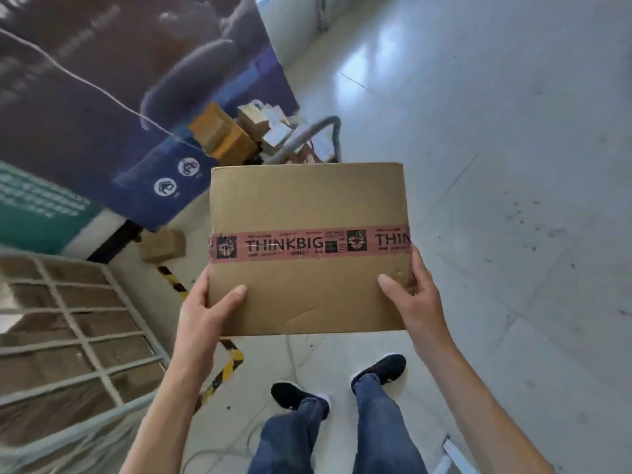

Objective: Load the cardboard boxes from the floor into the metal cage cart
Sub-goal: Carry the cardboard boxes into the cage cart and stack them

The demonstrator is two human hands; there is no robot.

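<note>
Step in hand: carrying, as I judge it; one box is off the floor and not yet in the cart.
Held box: a brown cardboard box sealed with pink printed tape point(307, 206) is level in front of the person, above the pale floor and clear of the cart.
Left hand: the left hand point(208, 302) grips the box's near left corner, thumb flat on the top face and fingers curled out of sight below.
Right hand: the right hand point(415, 295) grips the near right corner the same way, thumb on top and fingers round the side edge.
Cart: the white metal wire cage cart point(78, 323) stands to the person's left, its grid wall nearest; brown cardboard shows behind the bars.
Reference: no counter is in view, so places are told from the cart's edges.
On the floor: a small brown cardboard box point(164, 244) lies beyond the cart's far corner.
Next move: likely a turn left and a lift over the cart's top edge, keeping the box level.
</note>
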